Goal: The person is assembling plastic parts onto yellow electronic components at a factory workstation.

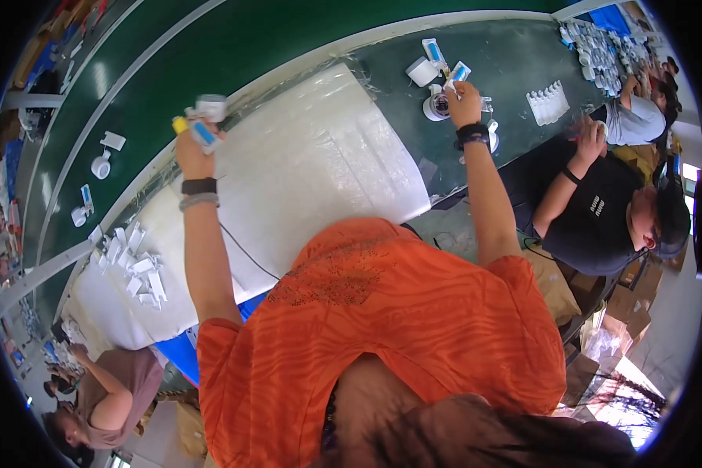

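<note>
While the left hand [196, 150] clasps a white-and-blue device [205, 133], the right hand [466, 104] pinches a blue-and-white piece [460, 72]

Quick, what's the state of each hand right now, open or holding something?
Left hand: closed, holding a white-and-blue device.
Right hand: at another white-and-blue device; whether it's gripped cannot be told.

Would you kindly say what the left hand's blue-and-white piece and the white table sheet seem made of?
Blue-and-white piece: probably hard plastic, smooth, from its flat face, though blurred.
White table sheet: apparently glossy plastic film, given its creases and highlights.
</note>
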